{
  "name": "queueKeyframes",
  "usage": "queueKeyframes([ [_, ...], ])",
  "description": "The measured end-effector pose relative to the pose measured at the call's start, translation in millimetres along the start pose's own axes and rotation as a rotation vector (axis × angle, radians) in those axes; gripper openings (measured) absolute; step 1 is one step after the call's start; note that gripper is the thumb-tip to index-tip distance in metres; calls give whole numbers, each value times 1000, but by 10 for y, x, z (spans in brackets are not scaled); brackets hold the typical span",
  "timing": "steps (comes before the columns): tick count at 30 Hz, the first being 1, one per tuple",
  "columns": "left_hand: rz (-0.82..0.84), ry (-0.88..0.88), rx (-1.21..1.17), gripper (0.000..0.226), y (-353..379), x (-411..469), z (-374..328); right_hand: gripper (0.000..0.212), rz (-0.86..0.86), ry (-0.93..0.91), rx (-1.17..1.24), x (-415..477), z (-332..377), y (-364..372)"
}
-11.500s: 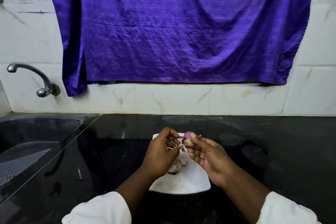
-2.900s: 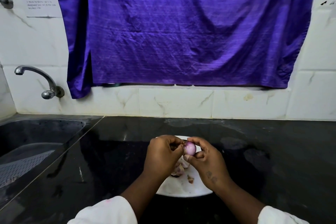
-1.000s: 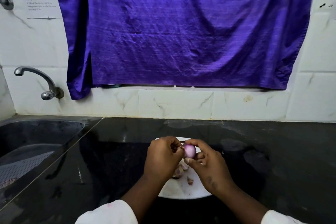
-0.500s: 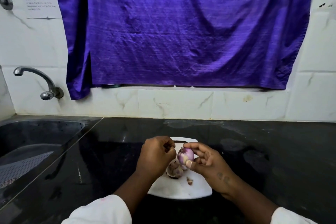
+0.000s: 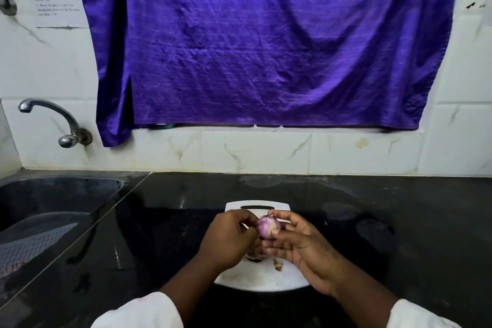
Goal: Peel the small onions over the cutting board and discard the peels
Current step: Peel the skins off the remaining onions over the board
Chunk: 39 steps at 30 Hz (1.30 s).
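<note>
Over board (image 5: 262, 278), right fingers (image 5: 290, 220) round onion (image 5: 267, 228)

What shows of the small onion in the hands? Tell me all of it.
The small onion is round and glossy pink-purple, with a pale patch of skin in front and a dry tip pointing up. It is held above the white cutting board, pinched by thumb and fingers of the right hand, while curled fingers of the left hand meet its left side.

Head cam, fwd+down, close over counter (image 5: 399, 210).
</note>
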<state>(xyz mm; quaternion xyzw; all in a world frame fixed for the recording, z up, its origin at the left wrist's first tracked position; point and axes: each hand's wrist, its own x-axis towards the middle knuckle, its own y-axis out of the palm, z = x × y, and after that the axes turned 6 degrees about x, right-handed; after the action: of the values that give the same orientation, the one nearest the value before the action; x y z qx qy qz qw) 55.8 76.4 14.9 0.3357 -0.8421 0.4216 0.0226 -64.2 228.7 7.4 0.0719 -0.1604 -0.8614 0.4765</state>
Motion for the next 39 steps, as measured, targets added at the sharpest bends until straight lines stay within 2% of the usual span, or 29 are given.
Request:
queueKeyframes([
  [7,76,27,-223,40,105,-117,-42,34,-118,-26,-9,74,-23,66],
  [11,-49,64,-181,33,141,-126,-44,33,-147,-21,-11,96,-58,74],
  [14,-27,49,-204,36,185,-128,-14,29,-154,-33,-55,81,-39,68],
  [17,-5,57,-197,47,193,-128,3,19,-191,-94,-258,73,19,30],
  [20,-8,96,-132,49,168,-119,0,20,-208,-173,-519,81,84,-19],
  [26,-20,180,122,55,95,-67,-51,19,-188,-317,-818,103,220,-22],
  [29,-40,209,208,54,96,-66,-72,17,-161,-320,-990,83,327,-9],
  [34,-25,207,236,46,91,-79,-70,14,-71,-226,-1257,96,435,15],
  [39,32,229,286,57,83,-57,-64,31,57,-273,-1494,140,517,-1],
])
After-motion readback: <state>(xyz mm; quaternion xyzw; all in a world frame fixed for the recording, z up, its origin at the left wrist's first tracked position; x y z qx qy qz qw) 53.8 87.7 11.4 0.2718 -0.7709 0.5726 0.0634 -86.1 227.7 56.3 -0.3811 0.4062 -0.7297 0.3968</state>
